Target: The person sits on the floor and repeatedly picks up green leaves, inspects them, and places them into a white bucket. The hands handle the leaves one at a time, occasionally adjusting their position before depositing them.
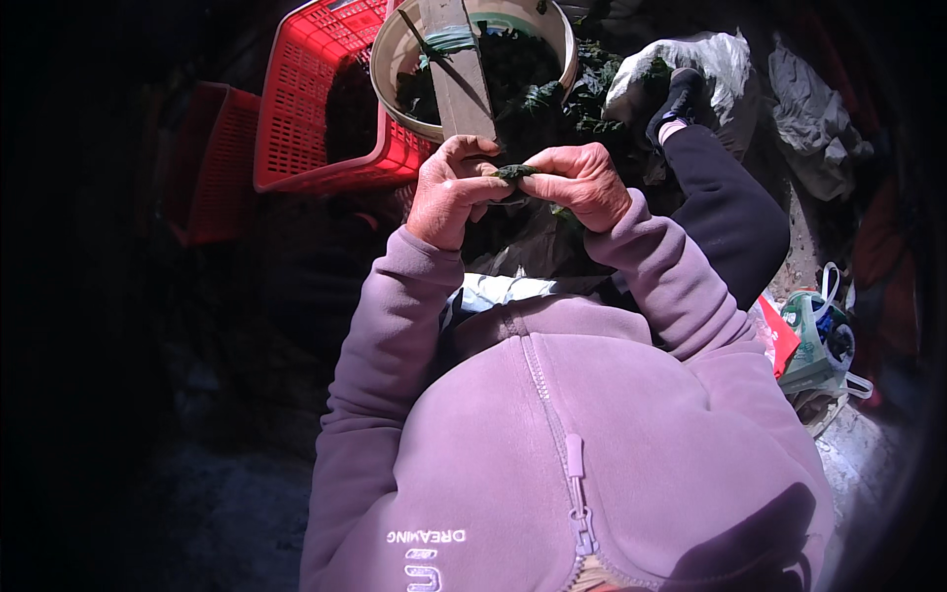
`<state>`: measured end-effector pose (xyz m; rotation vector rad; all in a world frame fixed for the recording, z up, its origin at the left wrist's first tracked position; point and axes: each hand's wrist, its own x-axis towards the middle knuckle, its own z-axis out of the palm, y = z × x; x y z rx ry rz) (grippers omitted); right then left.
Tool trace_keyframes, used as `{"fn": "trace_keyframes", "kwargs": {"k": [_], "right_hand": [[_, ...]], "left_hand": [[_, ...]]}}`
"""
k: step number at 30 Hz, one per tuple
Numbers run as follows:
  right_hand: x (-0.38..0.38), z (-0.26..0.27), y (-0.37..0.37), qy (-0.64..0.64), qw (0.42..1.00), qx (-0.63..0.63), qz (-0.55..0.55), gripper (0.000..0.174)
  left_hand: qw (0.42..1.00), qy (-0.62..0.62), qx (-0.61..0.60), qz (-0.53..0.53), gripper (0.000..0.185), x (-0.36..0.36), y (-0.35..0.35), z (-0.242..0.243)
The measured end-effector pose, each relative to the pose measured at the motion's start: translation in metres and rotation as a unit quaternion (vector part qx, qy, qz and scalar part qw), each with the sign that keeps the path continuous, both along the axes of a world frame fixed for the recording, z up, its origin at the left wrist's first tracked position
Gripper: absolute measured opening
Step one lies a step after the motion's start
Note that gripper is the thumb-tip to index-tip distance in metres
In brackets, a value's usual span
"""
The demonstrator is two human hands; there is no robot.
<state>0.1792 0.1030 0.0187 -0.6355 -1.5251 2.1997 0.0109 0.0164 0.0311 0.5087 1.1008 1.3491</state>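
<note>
A small dark green leafy piece (pixel 514 172) is stretched between my two hands, pinched at both ends. My left hand (pixel 448 194) grips its left end between thumb and fingers. At its right end, the thumb and forefinger of my right hand (pixel 584 181) press together. Just beyond my hands is a round tub (pixel 386 78) of dark green leaves (pixel 510 63). A flat board (pixel 453 81) lies across the tub, with green twine (pixel 449 39) wound around it. The board's near end comes close to my left fingers.
A red perforated plastic crate (pixel 292 140) tilts beside the tub, with another red crate (pixel 226 163) further left. Loose leaves (pixel 595 81) and a white woven sack (pixel 710 55) lie to the right, by my outstretched leg (pixel 729 200). A green bag (pixel 803 333) stands at the right.
</note>
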Motion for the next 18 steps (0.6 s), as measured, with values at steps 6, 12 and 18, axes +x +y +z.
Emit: {"fn": "trace_keyframes", "kwargs": {"k": [6,12,18], "right_hand": [[-0.005,-0.004,-0.010,0.290,0.855,-0.348,0.251,0.015],[-0.005,0.002,-0.007,-0.027,0.965,-0.260,-0.015,0.010],[0.002,-0.003,0.000,0.213,0.867,-0.361,0.271,0.007]], "left_hand": [[0.987,-0.077,0.089,-0.110,0.045,0.001,-0.008,0.012],[0.997,-0.025,0.062,0.046,0.026,0.001,-0.006,-0.007],[0.993,-0.054,0.094,-0.037,0.025,0.001,-0.009,0.000]]}}
